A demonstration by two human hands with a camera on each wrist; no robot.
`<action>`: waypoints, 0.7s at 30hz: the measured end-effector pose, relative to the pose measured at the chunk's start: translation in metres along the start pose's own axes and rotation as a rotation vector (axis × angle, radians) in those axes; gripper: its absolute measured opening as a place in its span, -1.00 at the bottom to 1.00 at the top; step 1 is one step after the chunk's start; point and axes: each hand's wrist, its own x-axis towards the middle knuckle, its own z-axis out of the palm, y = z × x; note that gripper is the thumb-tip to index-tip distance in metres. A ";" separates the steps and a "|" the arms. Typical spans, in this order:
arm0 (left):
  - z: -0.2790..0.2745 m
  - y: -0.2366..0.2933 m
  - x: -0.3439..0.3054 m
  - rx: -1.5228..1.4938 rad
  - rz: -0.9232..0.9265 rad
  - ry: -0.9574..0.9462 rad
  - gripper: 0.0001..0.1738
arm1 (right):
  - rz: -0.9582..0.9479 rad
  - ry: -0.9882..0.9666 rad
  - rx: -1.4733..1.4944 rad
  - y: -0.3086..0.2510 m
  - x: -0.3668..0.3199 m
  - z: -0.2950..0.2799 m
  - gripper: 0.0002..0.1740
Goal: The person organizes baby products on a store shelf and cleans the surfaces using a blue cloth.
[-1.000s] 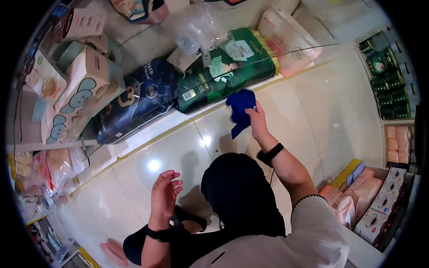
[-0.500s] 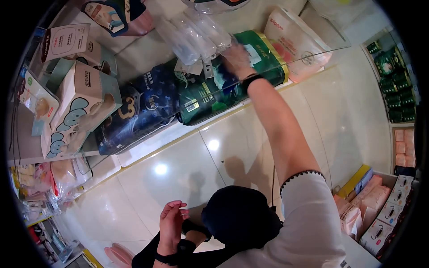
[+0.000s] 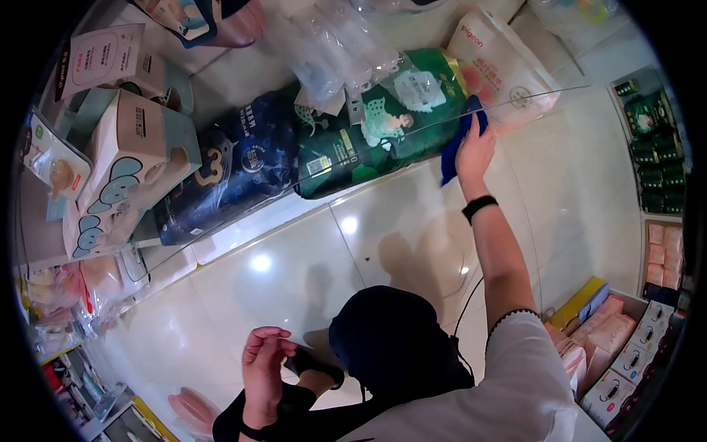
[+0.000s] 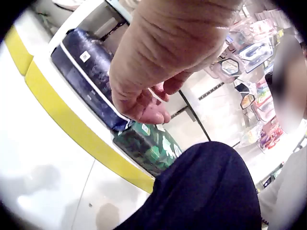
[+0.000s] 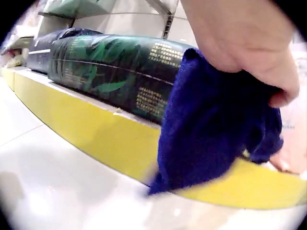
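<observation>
A dark blue cloth (image 5: 206, 124) hangs in loose folds from my right hand (image 3: 476, 149), which grips it at the right end of the green pack (image 3: 368, 158). In the right wrist view the cloth drapes down in front of the shelf's yellow edge. To the right of that hand leans a white and pink pouch (image 3: 504, 70). My left hand (image 3: 263, 362) hovers above the floor by the knee with loosely bent fingers and nothing in it. The left wrist view shows its fingers overlapping the dark blue pack (image 4: 88, 72) on the shelf behind.
Over the packs runs a clear shelf edge (image 3: 545, 93) with plastic-wrapped items (image 3: 324, 51) on it. Elephant-print boxes (image 3: 121, 173) stand at the left. A bin of pink packs (image 3: 604, 339) is at the right. Pale tiled floor (image 3: 309, 250) lies between.
My right hand has carried the cloth from before the green pack, across its top under the clear shelf, to its right end. The left hand stays near the knee, slightly shifted.
</observation>
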 end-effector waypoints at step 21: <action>-0.036 0.038 -0.006 -0.109 0.196 -0.122 -0.85 | -0.388 -0.432 0.773 -0.194 -0.084 -0.068 -0.66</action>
